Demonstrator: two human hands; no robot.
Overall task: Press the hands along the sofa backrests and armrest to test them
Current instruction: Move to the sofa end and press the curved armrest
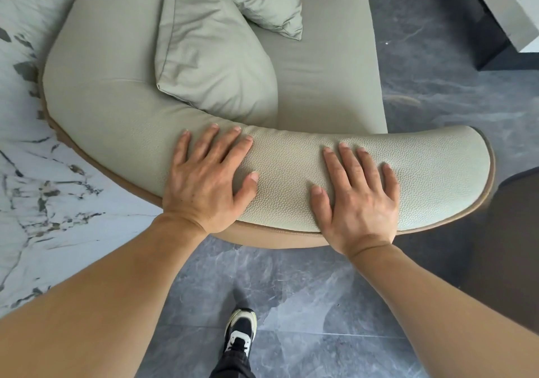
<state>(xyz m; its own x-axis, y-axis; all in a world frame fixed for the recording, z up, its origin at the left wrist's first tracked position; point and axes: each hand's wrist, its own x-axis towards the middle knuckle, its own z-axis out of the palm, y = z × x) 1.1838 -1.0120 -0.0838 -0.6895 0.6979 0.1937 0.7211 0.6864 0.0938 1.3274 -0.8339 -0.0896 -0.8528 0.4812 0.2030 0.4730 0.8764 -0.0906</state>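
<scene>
A pale green leather sofa fills the upper middle of the head view. Its curved armrest [431,170] sweeps from the left round to a rounded end at the right, edged with tan piping. My left hand [204,179] lies flat on the armrest, fingers spread, palm down. My right hand [358,199] rests flat on the same armrest, about a hand's width to the right, fingers together and pointing away from me. Both palms touch the leather and hold nothing. The backrest [96,57] runs up the left side.
Two loose green cushions [210,57] lean on the seat [326,65] behind the armrest. A white marbled wall or slab [26,173] stands at the left. Grey tiled floor [291,304] lies below, with my shoe [239,331] on it. A dark low table [495,22] sits at top right.
</scene>
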